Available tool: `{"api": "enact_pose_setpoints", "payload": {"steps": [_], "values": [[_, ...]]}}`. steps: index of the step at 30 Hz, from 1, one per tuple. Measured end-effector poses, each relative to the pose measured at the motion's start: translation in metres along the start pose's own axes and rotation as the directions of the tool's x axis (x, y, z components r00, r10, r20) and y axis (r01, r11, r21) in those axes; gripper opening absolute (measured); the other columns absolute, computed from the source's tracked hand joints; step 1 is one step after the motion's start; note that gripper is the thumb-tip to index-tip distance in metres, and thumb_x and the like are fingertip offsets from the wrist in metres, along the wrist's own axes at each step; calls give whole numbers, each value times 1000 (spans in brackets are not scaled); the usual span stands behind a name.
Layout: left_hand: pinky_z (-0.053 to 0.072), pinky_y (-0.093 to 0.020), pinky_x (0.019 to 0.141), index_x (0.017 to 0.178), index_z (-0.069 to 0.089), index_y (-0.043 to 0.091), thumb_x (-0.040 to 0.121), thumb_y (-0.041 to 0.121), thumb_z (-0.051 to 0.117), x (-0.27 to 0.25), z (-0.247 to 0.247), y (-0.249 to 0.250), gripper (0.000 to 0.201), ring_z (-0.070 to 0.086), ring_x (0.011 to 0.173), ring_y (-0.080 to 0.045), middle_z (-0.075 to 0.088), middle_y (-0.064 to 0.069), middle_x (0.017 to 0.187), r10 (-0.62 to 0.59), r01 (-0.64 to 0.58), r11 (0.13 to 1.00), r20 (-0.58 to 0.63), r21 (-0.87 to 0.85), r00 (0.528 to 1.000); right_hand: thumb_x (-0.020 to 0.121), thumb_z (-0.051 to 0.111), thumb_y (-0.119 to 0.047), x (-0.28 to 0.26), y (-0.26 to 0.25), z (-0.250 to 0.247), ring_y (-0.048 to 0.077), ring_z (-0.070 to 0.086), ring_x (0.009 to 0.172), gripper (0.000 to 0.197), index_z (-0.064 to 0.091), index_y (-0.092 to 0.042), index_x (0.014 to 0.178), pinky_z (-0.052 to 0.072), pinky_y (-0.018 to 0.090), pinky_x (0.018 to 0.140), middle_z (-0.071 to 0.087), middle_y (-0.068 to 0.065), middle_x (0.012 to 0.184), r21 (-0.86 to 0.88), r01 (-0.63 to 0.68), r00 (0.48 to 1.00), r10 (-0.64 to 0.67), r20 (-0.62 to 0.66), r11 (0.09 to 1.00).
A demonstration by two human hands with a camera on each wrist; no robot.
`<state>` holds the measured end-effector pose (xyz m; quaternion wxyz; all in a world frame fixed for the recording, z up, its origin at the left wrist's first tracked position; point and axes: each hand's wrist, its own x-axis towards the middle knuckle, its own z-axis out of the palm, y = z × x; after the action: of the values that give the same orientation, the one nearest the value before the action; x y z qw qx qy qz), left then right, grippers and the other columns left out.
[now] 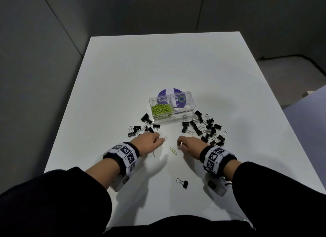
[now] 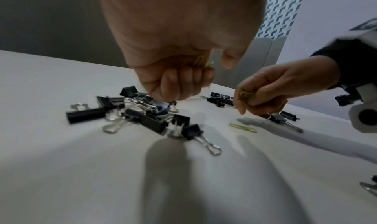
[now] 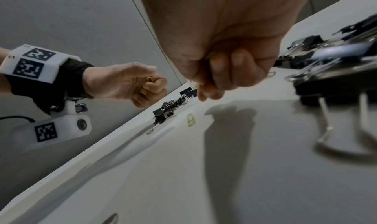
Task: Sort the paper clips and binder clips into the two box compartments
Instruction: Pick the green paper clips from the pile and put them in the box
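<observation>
Both hands hover low over the white table [image 1: 229,78], wrists turned inward. Left hand [image 1: 150,142]: fingers curled round green paper clips [image 2: 200,61]. Right hand [image 1: 189,144]: likewise curled on a bunch of green clips [image 2: 246,94]; only the wrist views show these. One loose paper clip [image 1: 173,150] lies between the hands. Head view alone shows the clear box [image 1: 172,108]: paper-clip compartment part filled, binder-clip compartment bare. Black binder clips [image 1: 205,128] lie scattered on either side of the box.

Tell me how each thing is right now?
left hand: gripping green paper clips.
right hand: gripping green paper clips.
loose paper clip: flat on table.
paper clips compartment: holding green clips.
binder clips compartment: looks empty.
binder clips: scattered on table.
</observation>
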<state>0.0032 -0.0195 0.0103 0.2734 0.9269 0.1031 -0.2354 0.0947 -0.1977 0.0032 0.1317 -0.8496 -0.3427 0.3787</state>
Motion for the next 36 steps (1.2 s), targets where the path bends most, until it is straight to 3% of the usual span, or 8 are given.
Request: {"api": "enact_pose_setpoints", "payload": {"steps": [4, 8, 12, 17, 23, 27, 32, 36], "values": [[35, -31, 67, 77, 46, 9, 101, 34, 25, 0, -16, -11, 41, 49, 71, -24, 52, -5, 74, -39, 33, 998, -118, -48, 992, 93, 36, -13, 9, -10, 11, 32, 55, 90, 6, 41, -14, 89, 37, 35, 71, 57, 15, 95, -42, 6, 1000, -5, 7, 999], [35, -31, 63, 79, 49, 8, 98, 45, 29, 21, -35, -13, 46, 48, 68, -23, 47, 0, 66, -126, 111, 991, -238, -76, 963, 91, 36, -24, 12, -22, 25, 26, 51, 80, 10, 36, -14, 89, 34, 34, 67, 56, 12, 97, -164, -25, 1000, 22, -20, 986], [37, -32, 66, 83, 46, 8, 96, 45, 35, 43, -49, -13, 41, 49, 74, -24, 52, -6, 79, -202, 205, 979, -243, -15, 949, 92, 39, -36, 15, -28, 35, 32, 58, 93, 30, 44, -9, 105, 37, 34, 70, 57, 12, 104, -240, -42, 997, 25, -73, 970], [42, -36, 72, 92, 51, 5, 99, 36, 33, 55, -51, -20, 37, 55, 83, -30, 61, -15, 93, -152, 165, 986, -246, 30, 957, 95, 42, -18, 22, -27, 38, 33, 60, 93, 19, 42, -6, 109, 38, 35, 65, 57, 13, 109, -443, 1, 999, -20, -38, 896], [37, -31, 65, 78, 44, 10, 98, 45, 26, 58, -60, -28, 44, 50, 70, -24, 48, -2, 68, -134, 145, 989, -246, 25, 960, 93, 45, -19, 27, -32, 24, 31, 59, 91, 17, 42, -6, 104, 36, 34, 65, 57, 11, 105, -361, -61, 995, 28, -97, 930], [37, -31, 69, 79, 49, 8, 100, 42, 19, 53, -58, -48, 50, 50, 73, -26, 53, -7, 74, -153, 159, 987, -247, 6, 957, 96, 41, -28, 19, -19, 15, 22, 51, 73, 16, 41, -14, 88, 44, 32, 64, 55, 3, 88, -346, -57, 988, 4, -152, 937], [40, -33, 68, 116, 42, 10, 101, 30, 24, 44, -53, -82, 31, 57, 76, -29, 61, -11, 83, -240, 243, 970, -254, -21, 937, 99, 32, -26, 15, 1, 4, 22, 47, 74, 19, 37, -13, 85, 34, 29, 66, 47, -1, 75, -249, -120, 986, 85, -146, 961], [39, -31, 68, 125, 34, 12, 100, 27, 27, 34, -40, -84, 30, 56, 75, -26, 59, -9, 84, -231, 222, 973, -190, -67, 954, 99, 34, -25, 8, 2, 7, 27, 58, 94, 24, 48, -12, 113, 42, 33, 75, 59, 9, 110, -204, 17, 997, -32, -71, 979]]}}
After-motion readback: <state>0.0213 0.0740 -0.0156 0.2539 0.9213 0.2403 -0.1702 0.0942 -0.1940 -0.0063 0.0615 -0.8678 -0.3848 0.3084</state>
